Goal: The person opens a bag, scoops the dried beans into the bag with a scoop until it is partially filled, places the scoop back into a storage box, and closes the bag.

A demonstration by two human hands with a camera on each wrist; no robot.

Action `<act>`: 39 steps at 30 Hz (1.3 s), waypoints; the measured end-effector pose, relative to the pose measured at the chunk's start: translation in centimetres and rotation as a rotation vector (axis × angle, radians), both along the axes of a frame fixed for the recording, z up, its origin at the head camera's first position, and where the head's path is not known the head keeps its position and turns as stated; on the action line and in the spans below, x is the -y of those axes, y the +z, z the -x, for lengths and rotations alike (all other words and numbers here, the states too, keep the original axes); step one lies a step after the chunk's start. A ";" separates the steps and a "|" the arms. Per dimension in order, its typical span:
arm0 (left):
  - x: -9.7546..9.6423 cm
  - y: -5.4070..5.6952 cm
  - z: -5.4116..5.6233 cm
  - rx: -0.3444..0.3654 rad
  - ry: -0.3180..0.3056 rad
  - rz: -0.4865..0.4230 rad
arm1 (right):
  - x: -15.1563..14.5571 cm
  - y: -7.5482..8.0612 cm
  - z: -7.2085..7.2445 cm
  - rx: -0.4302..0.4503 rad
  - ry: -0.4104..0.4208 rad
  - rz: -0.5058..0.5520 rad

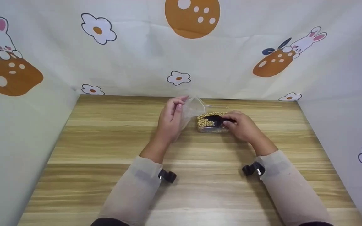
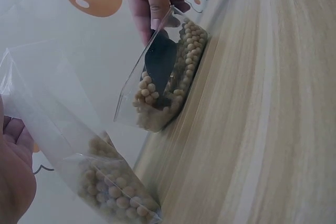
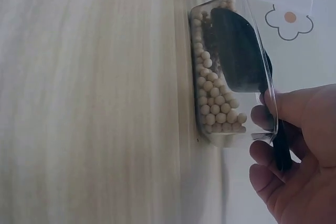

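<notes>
My right hand [image 1: 242, 125] grips the handle of a black scoop [image 3: 239, 51], whose bowl is down inside a clear plastic box [image 1: 211, 129]. Around the scoop the box holds many round, pale yellow beans [image 3: 212, 98], which look like soybeans. To the left of the box, my left hand [image 1: 170, 119] holds up a clear plastic bag [image 2: 58, 93] by its upper part. More of the beans [image 2: 118, 190] lie in the bottom of that bag. Its mouth stands open near the box in the head view. The left fingertips are mostly cut off in the left wrist view.
Box and bag are near the back of a wood-grain table [image 1: 105, 141]. A pale cloth with printed fruit, rabbits and flowers [image 1: 130, 62] closes off the back and both sides. Black camera mounts [image 1: 167, 175] stick out from both wrists.
</notes>
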State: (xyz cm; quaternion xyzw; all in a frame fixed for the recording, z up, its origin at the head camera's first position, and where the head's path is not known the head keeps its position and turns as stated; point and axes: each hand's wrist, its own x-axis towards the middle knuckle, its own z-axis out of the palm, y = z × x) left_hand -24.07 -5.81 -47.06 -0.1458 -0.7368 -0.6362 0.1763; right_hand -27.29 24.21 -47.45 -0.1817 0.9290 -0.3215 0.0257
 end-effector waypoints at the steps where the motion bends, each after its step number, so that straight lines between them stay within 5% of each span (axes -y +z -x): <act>1: 0.0 0.0 0.0 -0.001 -0.001 0.000 | 0.0 0.0 0.0 0.003 -0.004 0.011; 26: 0.0 -0.1 0.1 -0.028 -0.007 -0.021 | -3.2 0.7 -0.7 0.085 -0.156 0.227; 39: 0.0 -0.1 0.0 -0.011 -0.014 -0.023 | -4.1 2.8 -1.1 0.084 -0.185 0.204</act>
